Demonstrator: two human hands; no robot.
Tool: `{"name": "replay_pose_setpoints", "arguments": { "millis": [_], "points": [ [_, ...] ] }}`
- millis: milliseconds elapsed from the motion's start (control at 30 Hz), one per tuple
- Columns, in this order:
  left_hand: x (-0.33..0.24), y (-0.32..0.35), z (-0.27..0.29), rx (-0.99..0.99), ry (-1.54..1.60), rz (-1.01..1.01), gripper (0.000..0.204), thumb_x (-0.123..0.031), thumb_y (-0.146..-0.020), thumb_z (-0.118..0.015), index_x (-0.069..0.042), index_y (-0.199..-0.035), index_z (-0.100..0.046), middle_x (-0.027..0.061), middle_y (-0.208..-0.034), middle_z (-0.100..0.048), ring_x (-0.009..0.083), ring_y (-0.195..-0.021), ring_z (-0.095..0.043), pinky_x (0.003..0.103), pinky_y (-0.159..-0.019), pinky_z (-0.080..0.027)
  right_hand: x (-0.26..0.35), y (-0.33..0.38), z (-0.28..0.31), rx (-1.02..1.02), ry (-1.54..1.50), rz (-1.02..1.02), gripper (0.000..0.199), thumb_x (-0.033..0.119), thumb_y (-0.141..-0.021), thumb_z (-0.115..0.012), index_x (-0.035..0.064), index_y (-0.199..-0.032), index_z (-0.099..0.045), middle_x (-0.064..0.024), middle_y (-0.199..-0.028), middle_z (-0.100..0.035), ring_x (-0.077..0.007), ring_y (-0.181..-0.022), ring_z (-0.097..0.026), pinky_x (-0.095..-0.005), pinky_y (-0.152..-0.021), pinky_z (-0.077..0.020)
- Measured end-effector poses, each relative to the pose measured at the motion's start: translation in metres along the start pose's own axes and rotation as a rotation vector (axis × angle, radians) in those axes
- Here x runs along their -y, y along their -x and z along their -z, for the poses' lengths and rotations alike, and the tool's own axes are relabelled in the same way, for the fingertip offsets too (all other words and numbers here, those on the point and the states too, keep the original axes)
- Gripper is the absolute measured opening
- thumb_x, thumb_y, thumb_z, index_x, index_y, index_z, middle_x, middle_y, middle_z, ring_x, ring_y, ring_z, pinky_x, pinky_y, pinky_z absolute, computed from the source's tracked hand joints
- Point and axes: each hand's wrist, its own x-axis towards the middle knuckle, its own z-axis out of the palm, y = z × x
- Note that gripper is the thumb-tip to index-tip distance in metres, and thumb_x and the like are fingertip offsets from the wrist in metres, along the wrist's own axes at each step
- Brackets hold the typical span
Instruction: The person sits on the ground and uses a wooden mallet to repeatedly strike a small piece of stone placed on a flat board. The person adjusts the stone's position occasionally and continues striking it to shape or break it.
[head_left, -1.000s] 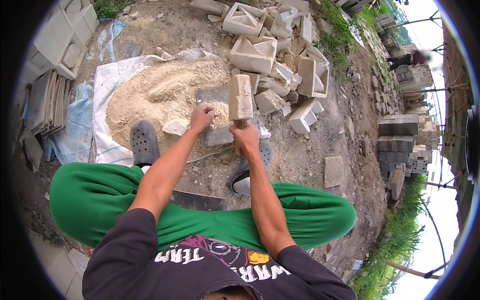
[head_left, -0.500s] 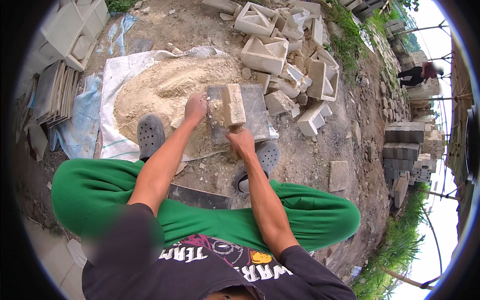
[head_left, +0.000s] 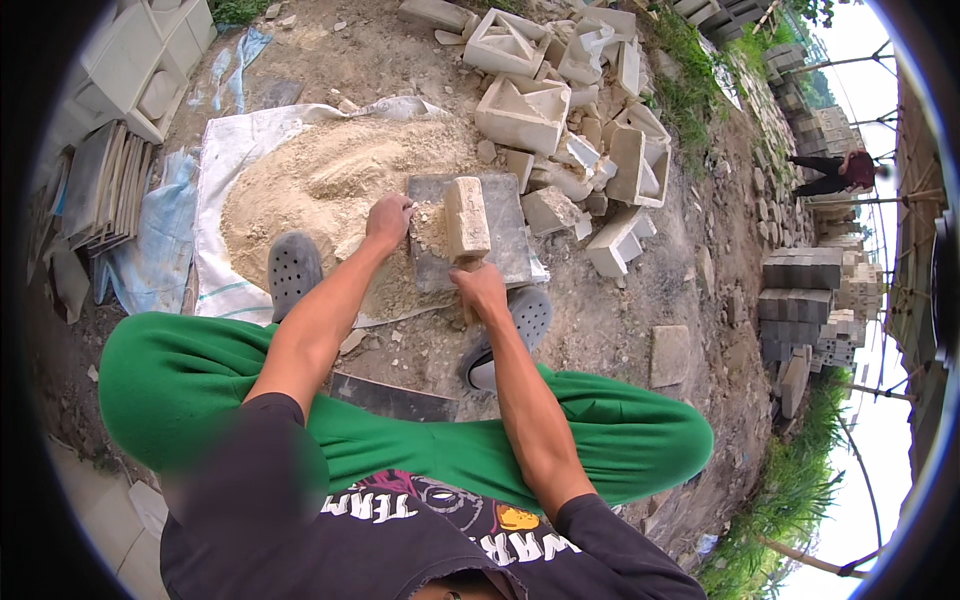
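My right hand (head_left: pixel 482 290) is wrapped round the handle of a mallet. Its worn, pale block-shaped head (head_left: pixel 467 220) is over a dark flat slab (head_left: pixel 512 240) in front of me. Beside the slab's left edge, my left hand (head_left: pixel 388 222) has its fingers curled in. Whatever it may hold is hidden. Crushed pale stone (head_left: pixel 430 232) lies on the slab between that hand and the mallet head. A broad heap of the same crumbly material (head_left: pixel 310 180) is spread on a white woven sack (head_left: pixel 217 150), to the left of the slab.
Broken pale moulded blocks (head_left: pixel 520 112) are piled beyond the slab at the right. Thin boards (head_left: pixel 105 190) lean by blue sheeting (head_left: pixel 150 245) at the left. My grey clogs (head_left: pixel 296 270) flank the work. Stacked grey blocks (head_left: pixel 800 270) and another person (head_left: pixel 850 172) are farther right.
The mallet head has shifted slightly right relative to the slab, showing more crushed stone beside it. My left hand stays by the slab's left edge. The whole view has shifted a little.
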Motion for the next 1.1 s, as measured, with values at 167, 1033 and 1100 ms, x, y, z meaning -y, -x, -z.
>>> {"name": "replay_pose_setpoints", "arguments": {
  "millis": [167, 1033, 1100],
  "points": [
    [0.008, 0.0, -0.008, -0.023, 0.034, 0.014, 0.021, -0.018, -0.089, -0.062, -0.008, -0.102, -0.075, 0.0163, -0.103, -0.066, 0.035, -0.099, -0.063, 0.043, -0.087, -0.051, 0.01, 0.013, 0.005, -0.068, -0.092, 0.102, 0.041, 0.033, -0.074, -0.074, -0.0029, -0.094, -0.071, -0.0213, -0.082, -0.072, -0.0337, -0.076, -0.072, -0.0407, -0.07, -0.0556],
    [-0.039, 0.029, -0.034, 0.04, 0.15, -0.273, 0.015, -0.018, -0.089, -0.062, -0.006, -0.096, -0.067, 0.0154, -0.095, -0.066, 0.0365, -0.094, -0.063, 0.047, -0.08, -0.051, 0.001, 0.019, 0.046, 0.123, -0.469, -0.124, 0.033, 0.024, -0.074, -0.073, -0.0055, -0.088, -0.069, -0.0101, -0.066, -0.066, -0.0192, -0.052, -0.065, -0.0343, -0.051, -0.0525],
    [-0.039, 0.027, -0.032, 0.052, 0.058, -0.227, 0.014, -0.017, -0.089, -0.062, -0.007, -0.097, -0.068, 0.0148, -0.097, -0.065, 0.0361, -0.094, -0.063, 0.047, -0.08, -0.051, 0.006, 0.02, 0.048, 0.136, -0.458, -0.107, 0.033, 0.024, -0.075, -0.073, -0.0053, -0.089, -0.069, -0.0099, -0.067, -0.067, -0.019, -0.052, -0.065, -0.0341, -0.052, -0.0523]
  ]
}}
